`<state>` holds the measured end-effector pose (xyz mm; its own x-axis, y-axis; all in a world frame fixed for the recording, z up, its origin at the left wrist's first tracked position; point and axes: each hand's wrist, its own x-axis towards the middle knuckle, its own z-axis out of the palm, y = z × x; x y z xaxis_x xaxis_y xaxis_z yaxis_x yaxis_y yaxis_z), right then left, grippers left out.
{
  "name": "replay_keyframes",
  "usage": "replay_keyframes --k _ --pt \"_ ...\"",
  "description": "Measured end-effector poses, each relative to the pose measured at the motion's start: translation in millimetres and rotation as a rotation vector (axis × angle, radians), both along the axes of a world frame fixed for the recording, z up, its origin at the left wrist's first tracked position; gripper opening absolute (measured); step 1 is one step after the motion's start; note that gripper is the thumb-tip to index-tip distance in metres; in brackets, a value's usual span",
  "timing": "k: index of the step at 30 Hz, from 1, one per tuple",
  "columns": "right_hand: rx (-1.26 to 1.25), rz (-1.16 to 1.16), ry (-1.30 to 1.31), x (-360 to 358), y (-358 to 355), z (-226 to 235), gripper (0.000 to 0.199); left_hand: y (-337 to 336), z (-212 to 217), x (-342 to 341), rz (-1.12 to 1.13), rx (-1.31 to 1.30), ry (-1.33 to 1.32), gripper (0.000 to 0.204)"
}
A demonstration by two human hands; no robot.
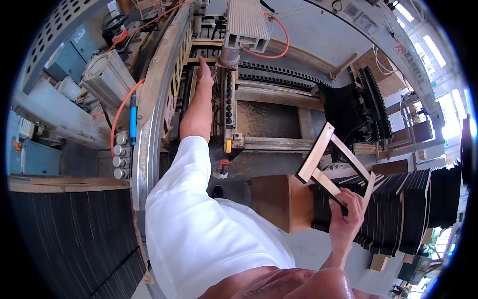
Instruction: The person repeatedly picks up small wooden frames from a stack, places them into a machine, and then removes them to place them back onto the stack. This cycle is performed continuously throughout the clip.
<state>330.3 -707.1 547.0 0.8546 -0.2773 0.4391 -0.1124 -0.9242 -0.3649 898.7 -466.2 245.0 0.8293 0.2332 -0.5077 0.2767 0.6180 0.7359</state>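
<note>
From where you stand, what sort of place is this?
Most likely a woodworking workshop or small factory. The left hand reaches into a sawdust-covered machine, the right hand holds a wooden frame, and stacks of dark frames stand beside it.

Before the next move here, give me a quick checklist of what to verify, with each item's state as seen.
1. Right hand grips wooden frame firmly: ok.
2. Frame clear of the dark panel stack: ok, raised above it.
3. Left hand placed on the wooden piece in the machine: ok, touching.
4. Left fingers clear of moving parts: cannot tell.
5. Machine stopped: cannot tell.
</note>
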Motion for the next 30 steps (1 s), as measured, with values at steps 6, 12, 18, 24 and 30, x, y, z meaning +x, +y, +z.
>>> replay_keyframes --k 6,12,18,24,30 --pt "0.058 0.117 0.027 52.9 2.5 -27.4 0.021 8.4 -5.4 13.6 0.156 -0.107 -0.113 0.051" --pt "0.098 0.409 -0.031 154.7 19.1 -79.8 0.019 1.9 -10.4 -90.7 0.062 -0.119 -0.120 0.046" --pt "0.048 0.660 -0.049 271.4 64.1 -157.0 0.020 3.1 -10.3 -229.1 -0.106 -0.340 -0.259 0.024" --pt "0.024 0.894 -0.101 326.6 121.9 -203.9 0.019 17.7 -0.1 -267.1 -0.150 -0.341 -0.425 0.026" --pt "-0.035 0.980 -0.014 341.4 118.5 -214.4 0.021 6.6 -2.7 -266.1 0.037 -0.339 -0.383 0.017"
